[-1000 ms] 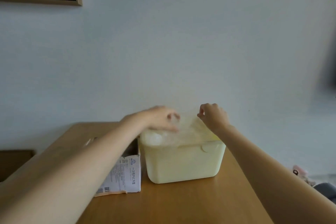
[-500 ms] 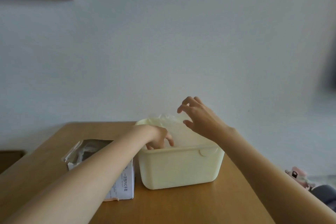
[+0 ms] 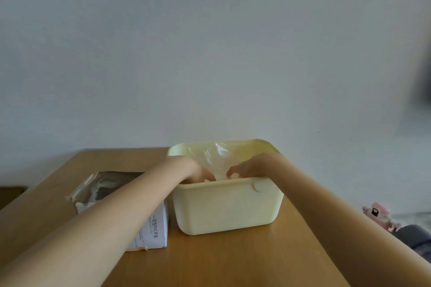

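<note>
Step in hand, as judged: seating the clear plastic film (image 3: 219, 158) down inside the pale yellow bin (image 3: 228, 207). Both hands are in the bin's open top.

Left hand (image 3: 198, 173): sunk behind the near rim, so its fingers are hidden and their state cannot be told.

Right hand (image 3: 250, 166): fingers (image 3: 231, 173) curled downward, tips against the film just above the near rim. Whether they pinch it or only press cannot be told.

Film: thin, crinkled and glossy. It rises in a loose fold between the hands toward the far wall and is not yet lying flat.

Bin: upright on the desk (image 3: 233, 263), right of an opened glove carton (image 3: 151, 228) that stands just beside it. It is smooth-walled with rounded corners and a round tab on the near rim.

Next move, as judged: press the fold to the bottom and spread it against the walls, steadying the bin as it looks light.
</note>
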Demonstrator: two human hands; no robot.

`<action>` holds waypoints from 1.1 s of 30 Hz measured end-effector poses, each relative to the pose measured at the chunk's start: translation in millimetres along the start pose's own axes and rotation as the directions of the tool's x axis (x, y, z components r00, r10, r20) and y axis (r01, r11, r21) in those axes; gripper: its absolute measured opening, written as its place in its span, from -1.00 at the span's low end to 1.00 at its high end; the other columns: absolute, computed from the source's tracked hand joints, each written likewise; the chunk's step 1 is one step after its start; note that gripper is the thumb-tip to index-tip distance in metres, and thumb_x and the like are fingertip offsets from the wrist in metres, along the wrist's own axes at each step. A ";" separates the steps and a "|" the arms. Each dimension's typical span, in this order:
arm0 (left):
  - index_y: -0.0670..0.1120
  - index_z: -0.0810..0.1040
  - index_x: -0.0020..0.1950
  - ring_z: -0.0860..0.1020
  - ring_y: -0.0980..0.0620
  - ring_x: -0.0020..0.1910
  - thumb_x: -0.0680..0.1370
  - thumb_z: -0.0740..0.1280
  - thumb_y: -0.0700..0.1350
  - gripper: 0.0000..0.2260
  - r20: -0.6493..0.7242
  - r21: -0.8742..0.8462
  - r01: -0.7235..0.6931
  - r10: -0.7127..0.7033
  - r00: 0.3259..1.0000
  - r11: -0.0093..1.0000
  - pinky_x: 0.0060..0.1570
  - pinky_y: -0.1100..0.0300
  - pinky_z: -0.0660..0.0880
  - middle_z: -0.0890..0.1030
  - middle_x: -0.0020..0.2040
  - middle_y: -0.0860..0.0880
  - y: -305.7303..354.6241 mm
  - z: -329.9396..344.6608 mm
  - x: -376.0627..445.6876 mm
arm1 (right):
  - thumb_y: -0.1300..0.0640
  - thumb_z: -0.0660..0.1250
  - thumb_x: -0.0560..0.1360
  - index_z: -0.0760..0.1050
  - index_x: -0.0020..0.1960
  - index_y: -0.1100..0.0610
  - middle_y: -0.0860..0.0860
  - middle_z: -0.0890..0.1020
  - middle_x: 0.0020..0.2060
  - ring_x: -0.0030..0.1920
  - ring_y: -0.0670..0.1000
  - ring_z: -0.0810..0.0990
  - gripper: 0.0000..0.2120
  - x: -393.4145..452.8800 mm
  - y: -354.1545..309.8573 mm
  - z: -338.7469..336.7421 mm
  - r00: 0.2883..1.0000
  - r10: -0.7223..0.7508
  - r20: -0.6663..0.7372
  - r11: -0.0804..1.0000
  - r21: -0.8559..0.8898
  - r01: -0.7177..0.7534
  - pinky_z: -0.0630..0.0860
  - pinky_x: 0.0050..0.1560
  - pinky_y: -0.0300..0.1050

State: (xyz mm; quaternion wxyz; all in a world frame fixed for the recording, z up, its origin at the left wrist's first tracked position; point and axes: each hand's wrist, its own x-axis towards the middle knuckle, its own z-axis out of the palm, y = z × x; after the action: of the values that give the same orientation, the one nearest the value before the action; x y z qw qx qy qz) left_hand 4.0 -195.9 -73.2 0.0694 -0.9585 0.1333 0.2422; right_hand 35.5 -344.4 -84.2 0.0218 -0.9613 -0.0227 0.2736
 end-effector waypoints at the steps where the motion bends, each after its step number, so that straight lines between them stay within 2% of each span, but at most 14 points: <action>1: 0.09 0.18 0.50 0.31 -0.02 0.39 0.67 0.01 -0.06 -0.62 -0.010 0.011 0.005 -0.005 1.000 1.000 0.30 0.14 0.28 0.26 0.47 0.02 2.2 -0.2 -1.1 | -0.36 0.23 0.15 0.32 0.35 -0.24 -0.04 0.40 0.33 0.18 0.10 0.45 -0.23 13.9 5.9 0.8 1.000 -0.004 0.006 1.000 -0.008 0.004 0.37 0.25 0.05; 4: 0.00 0.22 0.49 0.34 -0.02 0.36 0.67 0.02 -0.02 -0.62 -0.039 0.003 0.010 -0.010 0.999 1.000 0.26 0.17 0.29 0.31 0.44 -0.02 4.3 -0.2 -4.4 | -0.33 0.18 0.23 0.30 0.33 -0.31 -0.04 0.37 0.36 0.23 0.13 0.41 -0.35 24.9 8.6 2.8 1.000 -0.001 0.028 0.999 -0.046 0.003 0.36 0.25 0.10; 6: 0.04 0.23 0.49 0.35 -0.02 0.37 0.65 0.07 -0.07 -0.62 -0.013 -0.071 -0.002 0.001 1.000 0.997 0.25 0.16 0.31 0.31 0.45 0.01 -0.2 0.1 -5.6 | -0.24 0.14 0.42 0.28 0.35 -0.30 -0.03 0.35 0.38 0.28 0.14 0.39 -0.51 6.1 2.8 3.0 1.000 -0.005 0.021 1.000 -0.017 0.005 0.33 0.30 0.08; 8: 0.05 0.29 0.45 0.43 -0.02 0.29 0.63 0.16 -0.10 -0.62 -0.041 -0.195 -0.051 0.044 0.998 0.979 0.16 0.20 0.42 0.39 0.40 -0.01 -7.7 -0.7 -8.1 | -0.04 0.11 0.60 0.20 0.46 -0.12 0.01 0.33 0.40 0.35 0.14 0.36 -0.57 -6.4 1.9 0.5 0.999 -0.044 0.030 0.999 0.011 0.044 0.30 0.35 0.01; 10: -0.03 0.38 0.38 0.53 0.02 0.10 0.60 0.23 -0.14 -0.66 -0.147 -0.389 -0.147 0.096 0.984 0.910 -0.07 0.29 0.51 0.49 0.25 -0.05 -14.4 -4.2 -14.8 | -0.01 0.21 0.57 0.20 0.46 -0.03 0.05 0.39 0.37 0.32 0.10 0.42 -0.51 -18.7 2.8 -4.8 0.994 -0.105 -0.027 0.992 0.066 0.107 0.37 0.33 -0.03; 12: -0.13 0.45 0.30 0.57 0.03 -0.07 0.59 0.25 -0.21 -0.72 -0.276 -0.558 -0.264 0.124 0.953 0.787 -0.22 0.30 0.55 0.54 0.08 -0.07 -17.8 -8.4 -27.4 | -0.05 0.35 0.48 0.28 0.42 -0.02 0.05 0.49 0.27 0.17 0.05 0.55 -0.45 -32.8 1.2 -12.0 0.976 -0.179 -0.124 0.974 0.115 0.194 0.52 0.17 -0.08; 14: -0.17 0.51 0.19 0.61 0.01 -0.18 0.58 0.23 -0.27 -0.79 -0.424 -0.637 -0.373 0.096 0.900 0.674 -0.27 0.27 0.59 0.59 -0.04 -0.11 -25.8 -11.0 -40.8 | 0.06 0.40 0.47 0.40 0.33 0.11 0.11 0.58 0.14 0.00 0.05 0.63 -0.53 -46.0 -4.5 -20.3 0.939 -0.241 -0.245 0.949 0.145 0.281 0.59 -0.09 -0.19; 17: -0.16 0.56 -0.03 0.63 0.00 -0.27 0.59 0.19 -0.31 -0.84 -0.586 -0.651 -0.456 -0.020 0.810 0.606 -0.28 0.24 0.60 0.63 -0.16 -0.14 -47.7 -9.7 -59.7 | 0.26 0.33 0.50 0.55 0.09 0.29 0.22 0.65 -0.01 -0.27 0.00 0.62 -0.81 -72.3 -28.7 -29.6 0.784 -0.367 -0.500 0.842 0.179 0.509 0.53 -0.37 -0.33; 19: -0.13 0.56 -0.13 0.63 0.01 -0.30 0.58 0.20 -0.32 -0.80 -0.614 -0.651 -0.438 -0.091 0.784 0.620 -0.27 0.24 0.60 0.64 -0.22 -0.14 -67.1 -2.4 -72.5 | 0.31 0.31 0.50 0.59 0.00 0.33 0.21 0.67 -0.09 -0.34 -0.06 0.59 -0.86 -88.7 -55.3 -28.6 0.692 -0.456 -0.559 0.747 0.182 0.640 0.50 -0.41 -0.36; 23: -0.09 0.57 -0.26 0.60 0.04 -0.32 0.54 0.25 -0.30 -0.77 -0.579 -0.644 -0.316 -0.174 0.797 0.697 -0.20 0.25 0.57 0.63 -0.31 -0.08 -99.9 18.1 -89.5 | 0.33 0.33 0.45 0.64 -0.01 0.21 0.14 0.69 -0.10 -0.26 -0.02 0.61 -0.83 -105.8 -112.9 -13.7 0.614 -0.634 -0.470 0.701 -0.013 0.713 0.50 -0.31 -0.37; 26: -0.10 0.64 -0.19 0.59 0.05 -0.28 0.52 0.31 -0.24 -0.85 -0.524 -0.606 -0.225 -0.170 0.835 0.763 -0.20 0.25 0.53 0.63 -0.30 -0.02 -120.7 33.8 -103.5 | 0.27 0.36 0.46 0.60 0.13 0.15 0.06 0.64 0.07 0.01 0.01 0.57 -0.75 -99.0 -148.5 6.8 0.616 -0.685 -0.388 0.718 -0.218 0.661 0.45 -0.01 -0.27; 29: 0.00 0.60 -0.15 0.64 -0.03 -0.13 0.52 0.28 -0.29 -0.80 -0.465 -0.604 -0.197 -0.141 0.874 0.772 -0.07 0.18 0.57 0.66 -0.11 -0.06 -133.5 42.6 -114.6 | 0.20 0.27 0.54 0.54 0.20 0.19 0.04 0.60 0.10 -0.06 -0.05 0.46 -0.75 -90.4 -167.7 24.0 0.657 -0.712 -0.248 0.699 -0.337 0.631 0.36 -0.02 -0.30; 31: 0.01 0.57 -0.11 0.64 -0.02 -0.07 0.51 0.29 -0.29 -0.80 -0.461 -0.603 -0.208 -0.123 0.879 0.770 -0.04 0.19 0.56 0.65 -0.07 -0.03 -138.0 45.9 -119.6 | 0.23 0.20 0.56 0.54 0.16 0.22 0.03 0.59 -0.01 -0.11 -0.03 0.44 -0.77 -91.1 -175.3 27.6 0.636 -0.714 -0.293 0.698 -0.373 0.612 0.40 -0.08 -0.29; 33: -0.01 0.54 -0.05 0.61 0.04 -0.18 0.52 0.33 -0.23 -0.89 -0.450 -0.585 -0.213 -0.095 0.888 0.782 -0.22 0.29 0.52 0.61 -0.13 0.05 -138.6 47.6 -121.3 | 0.21 0.24 0.52 0.55 0.08 0.20 0.08 0.62 -0.04 -0.10 0.04 0.51 -0.81 -91.6 -180.0 28.3 0.591 -0.693 -0.413 0.721 -0.376 0.582 0.51 0.00 -0.12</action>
State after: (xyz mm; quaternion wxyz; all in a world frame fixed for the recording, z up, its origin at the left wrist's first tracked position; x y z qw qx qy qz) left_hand -79.9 -27.3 -46.7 -0.2902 -0.9518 0.0897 0.0425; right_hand -62.9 -169.1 -50.4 0.0270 -0.9210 -0.3874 -0.0309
